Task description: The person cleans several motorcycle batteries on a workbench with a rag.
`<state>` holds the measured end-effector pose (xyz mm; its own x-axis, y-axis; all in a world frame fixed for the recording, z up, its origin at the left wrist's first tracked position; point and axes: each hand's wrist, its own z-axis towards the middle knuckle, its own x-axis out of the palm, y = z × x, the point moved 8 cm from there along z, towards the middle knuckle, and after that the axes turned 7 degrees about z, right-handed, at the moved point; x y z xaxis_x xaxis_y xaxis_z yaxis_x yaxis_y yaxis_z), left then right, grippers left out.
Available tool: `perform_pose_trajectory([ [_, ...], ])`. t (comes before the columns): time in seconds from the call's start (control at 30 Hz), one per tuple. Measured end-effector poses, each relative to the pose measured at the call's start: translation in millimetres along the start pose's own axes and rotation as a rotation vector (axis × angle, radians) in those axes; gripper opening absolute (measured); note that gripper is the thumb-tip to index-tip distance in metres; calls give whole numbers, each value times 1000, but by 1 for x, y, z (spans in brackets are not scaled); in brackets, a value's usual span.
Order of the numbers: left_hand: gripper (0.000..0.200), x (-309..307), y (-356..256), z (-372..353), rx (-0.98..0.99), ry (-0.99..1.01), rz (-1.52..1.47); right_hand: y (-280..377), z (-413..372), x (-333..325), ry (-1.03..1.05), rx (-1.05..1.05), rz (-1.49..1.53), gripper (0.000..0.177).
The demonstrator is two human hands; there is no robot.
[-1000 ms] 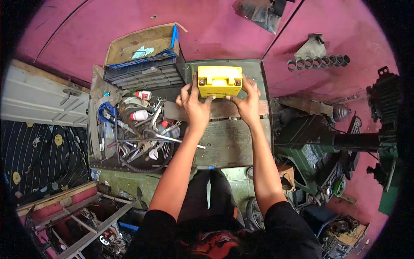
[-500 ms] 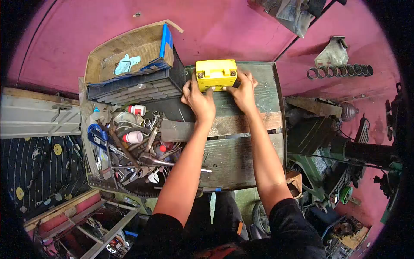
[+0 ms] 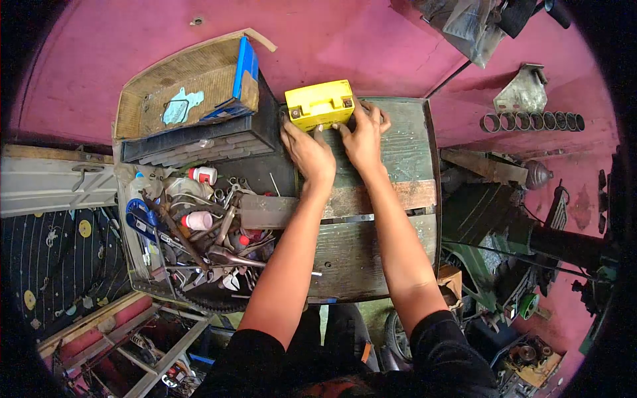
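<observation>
A yellow battery (image 3: 320,105) with two dark terminals rests at the back of the wooden workbench (image 3: 405,142), turned slightly askew. My left hand (image 3: 309,154) holds its left side, the thumb along the near face. Around the right end curl the fingers of my right hand (image 3: 363,140), with that thumb also against the near face. The battery's underside is hidden. Just left of it stands a dark drawer unit (image 3: 265,126), topped by an open cardboard box (image 3: 142,109) with a pale gasket-like piece (image 3: 182,107) inside.
Spanners and other metal tools (image 3: 222,249) lie heaped on the bench's left side, among white-and-red bottles (image 3: 198,220). A flat wooden strip (image 3: 378,200) crosses the bench. Several metal rings (image 3: 531,122) hang on the pink wall at right. Green machinery (image 3: 491,245) stands beside the bench.
The battery has shifted slightly left, closer to the drawer unit, and turned a little, its right end now farther back. Both hands moved along with it. The camera view has shifted slightly.
</observation>
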<state>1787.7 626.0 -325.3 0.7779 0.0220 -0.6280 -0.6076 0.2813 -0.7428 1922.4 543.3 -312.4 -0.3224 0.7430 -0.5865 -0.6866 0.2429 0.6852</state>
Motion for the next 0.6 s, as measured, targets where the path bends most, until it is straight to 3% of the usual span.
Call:
perform_pose_trajectory([
  [0.13,67,7,3,13,67,45,-75,-2,-1,6,-34,17,-26,73],
  [0.33,67,13,10,20,105,52,-112,-1,-8,15,-142,4,-14,78],
  [0.6,65,13,12,20,67,75,-51,-8,-12,18,-59,62,-49,69],
])
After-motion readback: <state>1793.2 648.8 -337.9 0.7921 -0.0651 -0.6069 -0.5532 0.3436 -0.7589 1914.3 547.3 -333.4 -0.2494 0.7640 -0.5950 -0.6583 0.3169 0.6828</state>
